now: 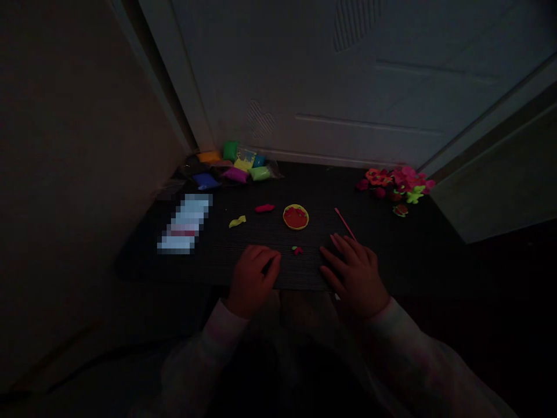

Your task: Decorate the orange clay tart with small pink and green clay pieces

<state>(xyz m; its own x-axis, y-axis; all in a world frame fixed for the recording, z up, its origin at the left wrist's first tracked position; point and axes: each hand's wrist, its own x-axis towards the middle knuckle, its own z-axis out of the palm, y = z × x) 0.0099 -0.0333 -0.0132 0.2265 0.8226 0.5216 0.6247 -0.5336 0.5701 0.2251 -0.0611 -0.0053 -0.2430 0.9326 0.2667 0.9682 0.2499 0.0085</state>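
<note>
My left hand [255, 278] rests at the front edge of the dark table [313, 267]. Its fingers are curled, with the thumb close to the index finger; whether anything is pinched there is hidden. Spread on the table to the right, my right hand [357, 276] lies open beside a thin pink stick tool [344, 223]. Between the hands is a small red clay piece [298, 251] with a pale green bit [294, 248]. Behind it sits a round orange-red clay disc [296, 219] with a yellow rim. Left of that lie a red clay lump [264, 208] and a twisted yellow clay strip [237, 222].
A lit phone [185, 224], blurred out, lies at the left. Several bags of coloured clay [236, 174] are piled at the back left. Pink, orange and yellow clay shapes [407, 181] cluster at the back right. A pale panelled door [313, 87] stands behind the table.
</note>
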